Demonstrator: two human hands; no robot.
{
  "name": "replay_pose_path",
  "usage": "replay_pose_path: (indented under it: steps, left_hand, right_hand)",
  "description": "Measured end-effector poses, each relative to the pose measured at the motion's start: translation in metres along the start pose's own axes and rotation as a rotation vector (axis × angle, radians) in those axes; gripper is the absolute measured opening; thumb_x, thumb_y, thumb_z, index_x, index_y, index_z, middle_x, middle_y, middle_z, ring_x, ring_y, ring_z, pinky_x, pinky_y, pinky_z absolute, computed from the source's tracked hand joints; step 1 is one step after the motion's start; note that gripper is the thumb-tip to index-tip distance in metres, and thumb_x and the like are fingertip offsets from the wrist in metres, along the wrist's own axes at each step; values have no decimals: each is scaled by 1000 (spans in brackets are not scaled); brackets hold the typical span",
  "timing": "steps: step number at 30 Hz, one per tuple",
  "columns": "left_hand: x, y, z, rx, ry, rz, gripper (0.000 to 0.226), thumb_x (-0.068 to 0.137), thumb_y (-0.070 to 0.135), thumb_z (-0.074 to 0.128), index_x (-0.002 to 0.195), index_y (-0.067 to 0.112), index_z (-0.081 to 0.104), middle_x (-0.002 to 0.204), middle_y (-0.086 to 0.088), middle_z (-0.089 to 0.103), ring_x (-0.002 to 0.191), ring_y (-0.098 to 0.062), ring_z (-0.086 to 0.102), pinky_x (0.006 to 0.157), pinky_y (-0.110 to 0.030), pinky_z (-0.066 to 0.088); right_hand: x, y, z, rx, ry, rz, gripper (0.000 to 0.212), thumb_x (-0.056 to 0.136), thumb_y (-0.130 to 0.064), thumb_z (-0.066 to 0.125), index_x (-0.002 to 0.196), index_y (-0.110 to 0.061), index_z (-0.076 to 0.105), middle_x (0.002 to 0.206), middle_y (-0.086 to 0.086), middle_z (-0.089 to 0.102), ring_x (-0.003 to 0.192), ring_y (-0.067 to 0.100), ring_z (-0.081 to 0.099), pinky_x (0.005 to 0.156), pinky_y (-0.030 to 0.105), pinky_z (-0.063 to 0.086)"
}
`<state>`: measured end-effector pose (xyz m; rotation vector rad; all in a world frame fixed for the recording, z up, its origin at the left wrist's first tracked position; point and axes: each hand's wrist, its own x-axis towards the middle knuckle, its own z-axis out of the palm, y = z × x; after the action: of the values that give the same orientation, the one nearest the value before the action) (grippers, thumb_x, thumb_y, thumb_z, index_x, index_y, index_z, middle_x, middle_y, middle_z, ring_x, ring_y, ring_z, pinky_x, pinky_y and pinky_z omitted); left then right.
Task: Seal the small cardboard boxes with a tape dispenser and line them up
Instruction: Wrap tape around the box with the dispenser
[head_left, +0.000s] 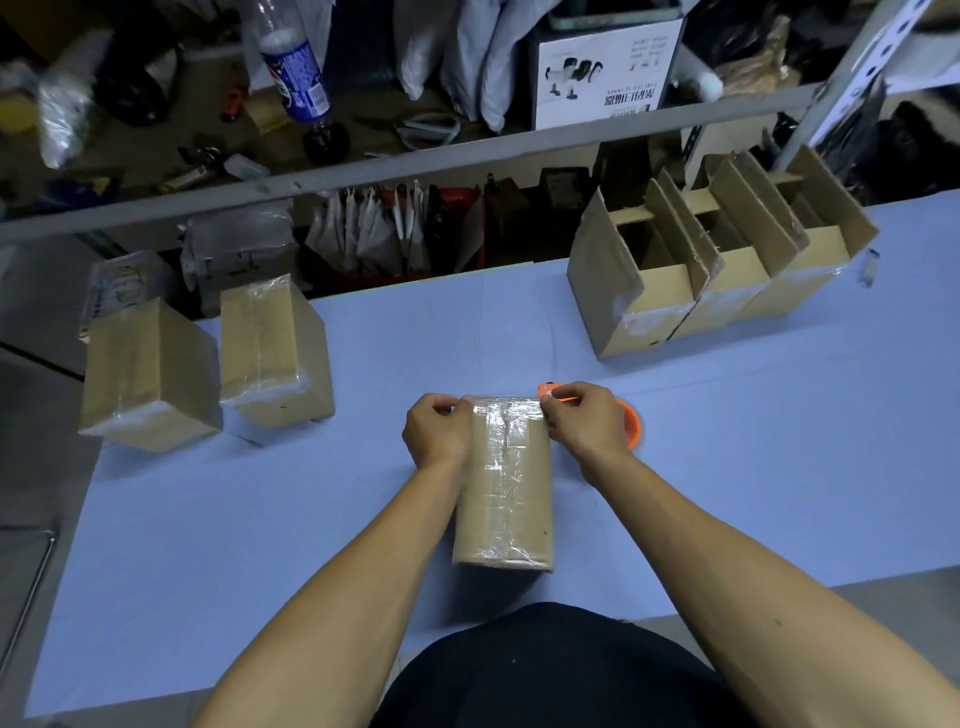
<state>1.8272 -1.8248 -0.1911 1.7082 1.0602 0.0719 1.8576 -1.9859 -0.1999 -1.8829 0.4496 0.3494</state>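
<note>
— Boxes? Contents?
— Three open cardboard boxes (717, 265) upper right, insides unreadable; two sealed boxes (208, 364) at left.
— Hands?
— Left hand (436, 434) and right hand (584, 421) pinching glossy tape at far edge of center box (506, 499); orange tape dispenser (631, 423) just behind right hand, on blue table (260, 519).

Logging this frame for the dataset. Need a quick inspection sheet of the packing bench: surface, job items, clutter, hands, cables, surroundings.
Surface: pale blue table.
Job's things: taped box at centre; two sealed boxes side by side at left; open boxes in a row at back right; orange tape dispenser behind the right hand.
Clutter: nothing seen on the table.
Grippers: left hand and right hand press tape at the box's far end.
Cables: nothing seen.
Surroundings: grey shelf with a plastic bottle, bags, a white carton.
</note>
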Motion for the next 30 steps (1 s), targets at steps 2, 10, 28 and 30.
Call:
replay_pose_path:
  steps: [2, 10, 28, 30]
  left_hand:
    - [7, 1, -3, -31, -118, -37, 10, 89, 19, 65, 99, 20, 65, 103, 1, 69, 92, -21, 66, 84, -33, 57]
    - [25, 1, -35, -106, -591, -18, 17, 96, 4, 60, 111, 2, 67, 108, -14, 70, 91, -21, 69, 84, -33, 60]
    - [56, 12, -44, 394, -540, 305, 21, 93, 13, 50, 81, 9, 67, 82, 3, 71, 84, -13, 67, 83, -34, 54]
    - [56, 10, -39, 315, -518, 206, 21, 91, 13, 48, 77, 8, 62, 78, 2, 68, 80, -12, 66, 83, -37, 56]
  right_hand:
    - [1, -1, -2, -7, 6, 0, 12, 72, -37, 64, 71, -26, 68, 75, -2, 72, 77, 28, 71, 76, 50, 59]
    - [10, -12, -9, -153, -110, -89, 34, 85, -26, 61, 119, -26, 68, 103, 4, 72, 87, 25, 69, 84, 46, 58]
    - [20, -27, 9, -311, -220, -176, 13, 89, -23, 62, 100, -26, 69, 80, -4, 69, 84, 25, 67, 82, 48, 57]
    - [21, -28, 8, -291, -230, -158, 14, 89, -20, 63, 101, -24, 68, 77, -5, 68, 81, 29, 68, 80, 48, 58]
